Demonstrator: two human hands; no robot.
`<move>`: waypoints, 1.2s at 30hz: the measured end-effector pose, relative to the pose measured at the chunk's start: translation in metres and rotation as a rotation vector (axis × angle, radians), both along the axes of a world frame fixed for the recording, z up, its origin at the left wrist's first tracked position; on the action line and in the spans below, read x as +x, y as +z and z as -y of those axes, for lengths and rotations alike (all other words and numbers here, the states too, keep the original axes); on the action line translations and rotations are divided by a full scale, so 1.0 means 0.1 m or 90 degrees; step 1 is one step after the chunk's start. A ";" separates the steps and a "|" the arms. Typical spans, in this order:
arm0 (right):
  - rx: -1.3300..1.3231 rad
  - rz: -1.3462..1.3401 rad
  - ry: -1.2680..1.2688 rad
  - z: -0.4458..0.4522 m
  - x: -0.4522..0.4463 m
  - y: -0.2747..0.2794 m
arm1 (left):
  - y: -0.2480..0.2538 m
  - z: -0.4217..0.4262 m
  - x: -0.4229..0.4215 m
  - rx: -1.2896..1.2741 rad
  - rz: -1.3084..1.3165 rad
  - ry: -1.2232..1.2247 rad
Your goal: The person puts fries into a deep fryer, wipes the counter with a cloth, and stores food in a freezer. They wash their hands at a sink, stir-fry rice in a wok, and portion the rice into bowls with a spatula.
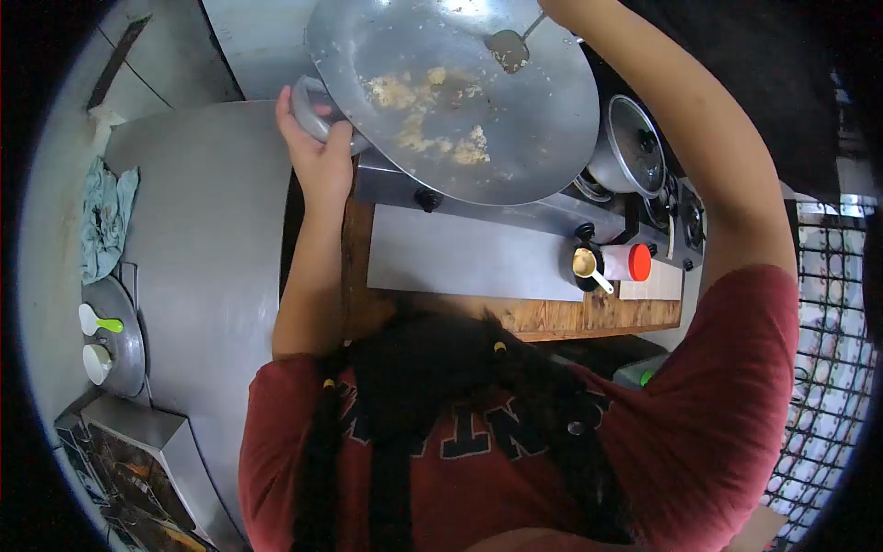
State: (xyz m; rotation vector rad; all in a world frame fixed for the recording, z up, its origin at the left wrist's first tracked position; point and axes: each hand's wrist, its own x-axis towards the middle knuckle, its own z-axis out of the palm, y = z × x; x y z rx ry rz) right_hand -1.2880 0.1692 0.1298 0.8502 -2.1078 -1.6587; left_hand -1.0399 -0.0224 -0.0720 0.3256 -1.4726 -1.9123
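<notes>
A large metal wok (543,138) fills the upper middle of the view, with clumps of cooked rice (418,106) scattered over its inside. My left hand (320,152) grips a translucent bowl (313,99) at the wok's left rim. The thumb is on the near side, and the wok's edge partly covers the bowl, so its contents are hidden. At the top edge, my right hand (572,9) is closed around the handle of a metal spatula (508,51). The spatula's blade is over the wok's inner surface, near the far right side; some fingers are cut off by the frame.
A lidded pot (625,152) stands on the stove right of the wok. In front are a red-lidded jar (635,262), a small cup with a white handle (586,265) and a wooden counter (543,320). Leftward lie a steel surface (212,239) and a cloth (106,221).
</notes>
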 end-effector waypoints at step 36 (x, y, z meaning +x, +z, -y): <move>-0.481 0.392 -0.292 -1.85 0.24 0.01 | 0.28 0.06 0.07 -0.102 0.202 0.002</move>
